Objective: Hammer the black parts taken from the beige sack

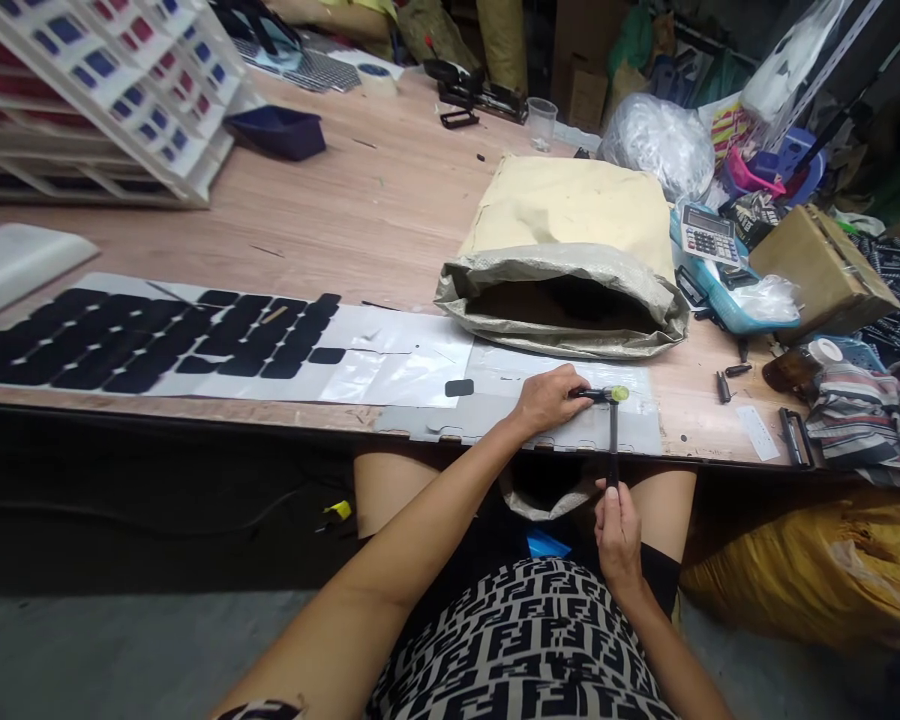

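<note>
My left hand (549, 400) is closed on a small black part (588, 393) over the grey sheet at the table's front edge. In my right hand (619, 530) is the handle of a small hammer (613, 440). The hammer's yellow-green end (619, 393) lies at the tip of the black part; whether they touch, I cannot tell. Left of my left hand, a single black rounded piece (459, 387) rests where the white and grey sheets meet. Farther left, rows of similar black pieces (139, 335) cover the white sheet (397, 350). My fingers hide most of the black part.
An open-mouthed beige sack (570, 205) lies just beyond my hands. To the right are a blue basket with a calculator (709, 235), a cardboard box (821, 270), a brown jar (799, 367) and a striped cloth (862, 415). A white crate (150, 100) stands far left.
</note>
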### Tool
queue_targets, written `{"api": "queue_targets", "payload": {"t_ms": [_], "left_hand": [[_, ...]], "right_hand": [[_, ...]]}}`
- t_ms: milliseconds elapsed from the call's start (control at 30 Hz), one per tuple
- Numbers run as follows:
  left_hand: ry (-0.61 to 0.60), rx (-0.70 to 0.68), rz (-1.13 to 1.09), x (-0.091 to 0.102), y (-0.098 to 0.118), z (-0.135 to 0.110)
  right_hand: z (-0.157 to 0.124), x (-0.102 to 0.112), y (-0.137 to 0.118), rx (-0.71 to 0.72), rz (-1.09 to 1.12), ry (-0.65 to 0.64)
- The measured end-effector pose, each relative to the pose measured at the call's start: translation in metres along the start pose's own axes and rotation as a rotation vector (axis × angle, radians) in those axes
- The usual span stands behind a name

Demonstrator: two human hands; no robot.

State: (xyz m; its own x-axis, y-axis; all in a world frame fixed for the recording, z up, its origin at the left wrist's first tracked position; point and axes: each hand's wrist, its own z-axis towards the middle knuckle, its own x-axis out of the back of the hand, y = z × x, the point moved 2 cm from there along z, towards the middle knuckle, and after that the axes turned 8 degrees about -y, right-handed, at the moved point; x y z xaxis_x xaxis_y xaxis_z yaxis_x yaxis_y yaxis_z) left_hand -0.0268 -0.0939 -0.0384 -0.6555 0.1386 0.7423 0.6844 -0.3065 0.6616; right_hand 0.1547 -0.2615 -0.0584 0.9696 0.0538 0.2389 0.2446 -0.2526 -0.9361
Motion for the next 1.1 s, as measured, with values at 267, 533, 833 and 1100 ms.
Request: {"api": "queue_targets", "payload": {"t_ms": [267,533,833,1100], "left_hand": [[0.003,0.007,-0.024,0.0,0.0,0.001],[-0.006,0.029,-0.031,0.002,0.002,0.001],[0.005,-0.006,-0.041,0.003,0.0,0.001],[0.071,-0.358,-0.165,0.0,0.024,-0.053]], "right_hand": [[0.001,-0.005,0.003,0.026,-0.007,-0.048],[0.004,-0.001,0.002,-0.002,0.088,0.034],[0.011,0.008,0.017,-0.002,0.25,0.152],[0.013,0.007,0.023,0.005,0.244,0.141]]}}
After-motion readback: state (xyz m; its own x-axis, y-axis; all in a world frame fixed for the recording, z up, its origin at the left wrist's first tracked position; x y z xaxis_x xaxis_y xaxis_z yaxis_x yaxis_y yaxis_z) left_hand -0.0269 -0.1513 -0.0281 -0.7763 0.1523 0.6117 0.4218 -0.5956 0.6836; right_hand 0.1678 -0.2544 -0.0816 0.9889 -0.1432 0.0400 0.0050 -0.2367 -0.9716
